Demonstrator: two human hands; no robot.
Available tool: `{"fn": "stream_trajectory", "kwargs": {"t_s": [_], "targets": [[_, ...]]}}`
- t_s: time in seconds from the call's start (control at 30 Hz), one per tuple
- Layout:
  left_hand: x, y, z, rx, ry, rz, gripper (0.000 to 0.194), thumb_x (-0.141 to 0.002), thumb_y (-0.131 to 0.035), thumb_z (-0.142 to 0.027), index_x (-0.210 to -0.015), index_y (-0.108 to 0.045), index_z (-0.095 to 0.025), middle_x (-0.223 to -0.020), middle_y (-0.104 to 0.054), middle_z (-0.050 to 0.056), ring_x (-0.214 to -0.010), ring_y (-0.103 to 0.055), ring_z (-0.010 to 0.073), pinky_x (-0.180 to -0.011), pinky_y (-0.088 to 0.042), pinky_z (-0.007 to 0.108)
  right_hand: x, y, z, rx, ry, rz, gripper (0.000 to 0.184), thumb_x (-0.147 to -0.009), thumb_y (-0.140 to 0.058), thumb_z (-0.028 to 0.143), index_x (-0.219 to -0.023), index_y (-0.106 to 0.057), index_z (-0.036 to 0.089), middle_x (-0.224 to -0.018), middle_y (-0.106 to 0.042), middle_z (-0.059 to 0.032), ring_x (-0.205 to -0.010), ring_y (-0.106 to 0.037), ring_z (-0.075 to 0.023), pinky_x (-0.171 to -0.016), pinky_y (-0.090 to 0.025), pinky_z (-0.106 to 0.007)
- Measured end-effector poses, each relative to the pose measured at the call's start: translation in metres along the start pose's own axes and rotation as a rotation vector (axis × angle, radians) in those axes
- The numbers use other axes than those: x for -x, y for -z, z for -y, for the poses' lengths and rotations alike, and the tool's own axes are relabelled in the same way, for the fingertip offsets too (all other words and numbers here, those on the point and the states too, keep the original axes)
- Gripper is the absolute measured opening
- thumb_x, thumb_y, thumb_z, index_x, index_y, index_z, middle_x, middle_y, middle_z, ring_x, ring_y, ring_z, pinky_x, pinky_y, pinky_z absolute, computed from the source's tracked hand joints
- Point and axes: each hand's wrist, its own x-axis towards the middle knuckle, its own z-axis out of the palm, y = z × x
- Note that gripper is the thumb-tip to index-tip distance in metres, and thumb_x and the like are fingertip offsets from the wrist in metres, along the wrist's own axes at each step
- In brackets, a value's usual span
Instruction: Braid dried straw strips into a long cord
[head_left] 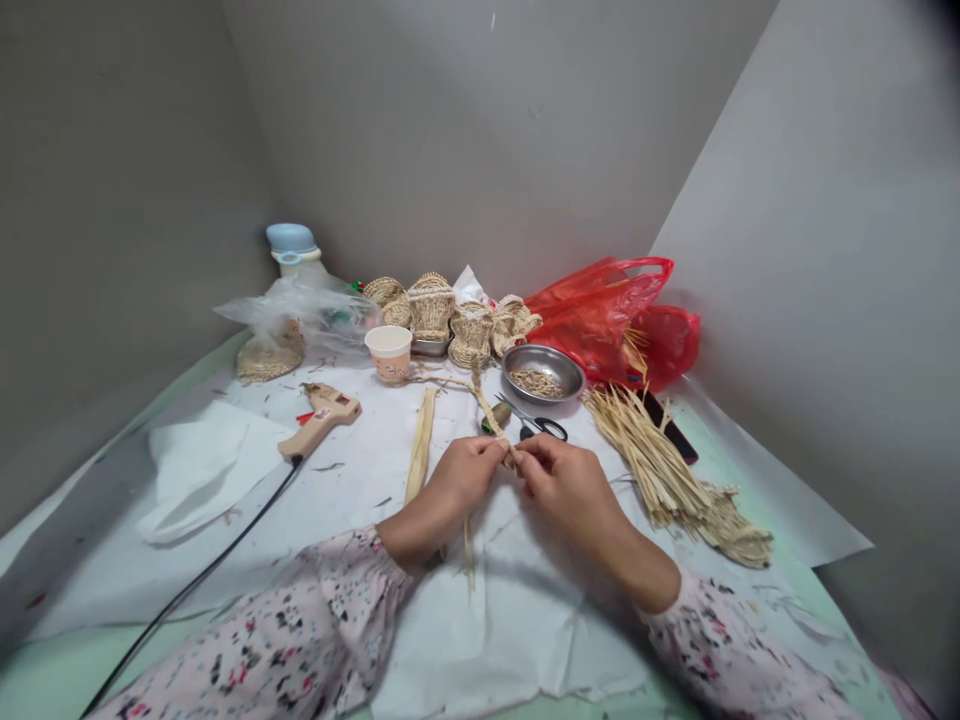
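Observation:
Near the middle of the table, my left hand (466,472) and my right hand (564,478) meet with their fingertips pinched on a straw braid (490,412). The braided length runs away from me toward the woven pieces, and loose strands (469,555) hang down below my left hand. Just beyond my fingers lie scissors (551,429) with black handles, beside a small greenish roundish object (496,415). A flat bundle of pale straw strips (421,440) rests left of my left hand.
A beige glue gun (324,422) with a black cord lies left. Behind stand a paper cup (389,355), woven straw pieces (432,308) and a metal bowl (543,374) of small bits. A straw bundle (652,455), dark phone (675,435) and red plastic bag (592,315) are right.

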Motion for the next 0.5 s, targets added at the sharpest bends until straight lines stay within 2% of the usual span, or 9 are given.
{"fn": "stream_trajectory", "kwargs": {"t_s": [0.1, 0.2, 0.33, 0.5], "targets": [[0.002, 0.000, -0.001, 0.186, 0.063, 0.037, 0.032, -0.077, -0.052, -0.044, -0.060, -0.044, -0.018, -0.045, -0.030, -0.009, -0.038, -0.022, 0.0054, -0.040, -0.014, 0.021, 0.009, -0.008, 0.004, 0.159, 0.162, -0.074, 0.023, -0.087, -0.044, 0.019, -0.096, -0.065, 0.018, -0.085, -0.068, -0.0056, -0.075, -0.061, -0.0158, -0.070, -0.044, -0.025], [0.005, 0.000, -0.006, 0.359, 0.113, 0.054, 0.033, -0.075, -0.057, -0.042, -0.060, -0.038, -0.019, -0.046, -0.025, -0.011, -0.037, -0.018, 0.0040, -0.038, -0.012, 0.020, 0.016, -0.016, 0.005, 0.350, 0.260, -0.085, 0.029, -0.088, -0.041, 0.014, -0.109, -0.060, 0.016, -0.090, -0.066, -0.0082, -0.080, -0.061, -0.0174, -0.069, -0.044, -0.026], [0.007, 0.000, -0.011, 0.450, 0.161, 0.109, 0.033, -0.074, -0.060, -0.040, -0.061, -0.040, -0.018, -0.047, -0.024, -0.011, -0.037, -0.016, 0.0030, -0.038, -0.011, 0.019, 0.021, -0.023, 0.003, 0.521, 0.336, -0.103, 0.022, -0.087, -0.041, 0.011, -0.096, -0.061, 0.015, -0.082, -0.063, -0.0078, -0.070, -0.059, -0.0175, -0.061, -0.042, -0.027], [0.005, 0.001, -0.007, 0.475, 0.137, 0.104, 0.031, -0.075, -0.061, -0.041, -0.064, -0.046, -0.016, -0.047, -0.025, -0.011, -0.037, -0.017, 0.0026, -0.038, -0.011, 0.018, 0.022, -0.026, 0.003, 0.555, 0.372, -0.069, 0.019, -0.085, -0.043, 0.009, -0.091, -0.060, 0.015, -0.079, -0.062, -0.0066, -0.066, -0.058, -0.0168, -0.059, -0.039, -0.027]]}}
